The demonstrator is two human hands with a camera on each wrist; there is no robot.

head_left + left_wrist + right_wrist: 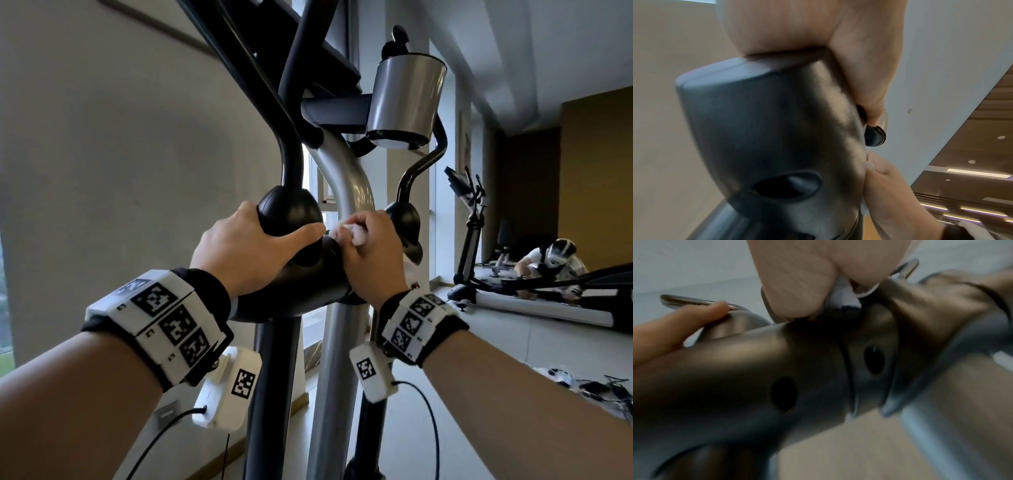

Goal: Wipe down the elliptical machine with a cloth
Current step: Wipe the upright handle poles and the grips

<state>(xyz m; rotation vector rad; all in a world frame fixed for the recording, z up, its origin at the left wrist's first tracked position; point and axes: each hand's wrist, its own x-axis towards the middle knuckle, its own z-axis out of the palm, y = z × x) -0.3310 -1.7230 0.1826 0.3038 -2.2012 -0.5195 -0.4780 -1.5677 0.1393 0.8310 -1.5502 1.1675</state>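
Up close, the elliptical machine (342, 192) showed a smooth, rounded black plastic pivot housing (291, 219) set against its curved silver metal column (346, 185). The left hand (246, 250) was the grip wrapped over that glossy housing, thumb on its far side, fingers curled round the black shell. Just to the right of the housing, the right hand (370, 253) pinched a small, soft, crumpled white cloth (356, 234) in bent fingers, pressing it at the joint where housing met column. Above the housing hung a brushed-metal cylindrical cup holder (404, 102). Both wrists wore white blocky bands (161, 322) printed with black square markers.
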